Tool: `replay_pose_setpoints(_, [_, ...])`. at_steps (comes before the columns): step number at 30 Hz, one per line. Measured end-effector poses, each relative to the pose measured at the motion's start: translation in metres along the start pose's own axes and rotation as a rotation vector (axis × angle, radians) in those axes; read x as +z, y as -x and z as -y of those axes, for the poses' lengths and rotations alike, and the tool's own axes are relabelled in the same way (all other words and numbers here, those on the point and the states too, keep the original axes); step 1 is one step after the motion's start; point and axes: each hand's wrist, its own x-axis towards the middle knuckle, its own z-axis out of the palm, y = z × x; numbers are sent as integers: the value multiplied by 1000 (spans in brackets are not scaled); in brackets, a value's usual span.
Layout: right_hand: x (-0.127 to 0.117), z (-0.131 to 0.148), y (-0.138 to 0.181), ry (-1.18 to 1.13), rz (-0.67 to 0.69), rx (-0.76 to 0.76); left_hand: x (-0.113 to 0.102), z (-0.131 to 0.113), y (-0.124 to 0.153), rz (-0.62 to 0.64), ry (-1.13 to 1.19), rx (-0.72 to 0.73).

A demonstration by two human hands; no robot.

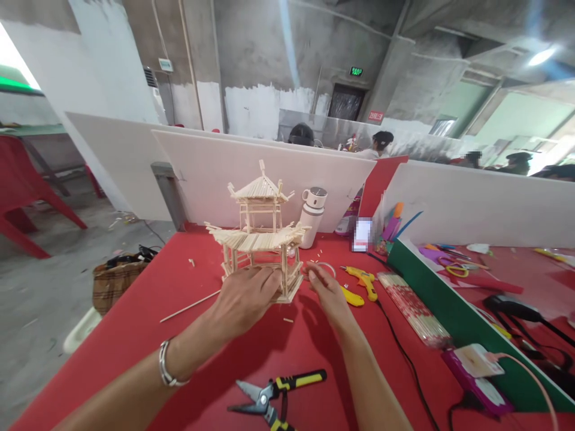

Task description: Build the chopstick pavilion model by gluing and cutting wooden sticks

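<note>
A model pagoda (256, 240) built from thin wooden sticks stands on the red table, with two tiers of upturned roof. My left hand (249, 293) grips its lower front, fingers bent over the base railing; the fingertips are partly hidden in the model. Just off the model's right corner is my right hand (327, 293), its fingers stretched towards the posts and apart, with nothing visible in them. A loose stick (188, 306) lies to the left, passing behind my left wrist. Nearer to me lie pruning shears (265, 398) with black and yellow handles, blades apart.
A white thermos (313, 218) stands behind the model. Right of my hands lie a yellow glue gun (363, 280), a yellow-handled tool (353, 297), a pack of sticks (413, 308) and a power strip (478, 380). A green divider (476, 320) edges the right side; a phone (362, 234) leans behind.
</note>
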Motion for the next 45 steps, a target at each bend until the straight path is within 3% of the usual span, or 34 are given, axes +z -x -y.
replay_pose_setpoints(6, [25,-4,9,-287,97,125,-3,-1,6,15,-45,23])
replay_pose_setpoints(12, [35,1,15,-394,122,168,-1,-1,8,-6,2,13])
replay_pose_setpoints(18, [36,10,19,-580,115,235,-9,4,10,-108,60,-21])
replay_pose_setpoints(23, [40,24,28,-745,244,279,-14,6,14,-217,121,-35])
replay_pose_setpoints(28, [50,38,36,-778,187,293,-14,9,21,-204,149,-9])
replay_pose_setpoints(40, [71,61,55,-687,53,121,-19,23,41,-149,109,-224])
replay_pose_setpoints(45, [74,57,60,-597,-46,-18,-25,16,48,-39,457,-414])
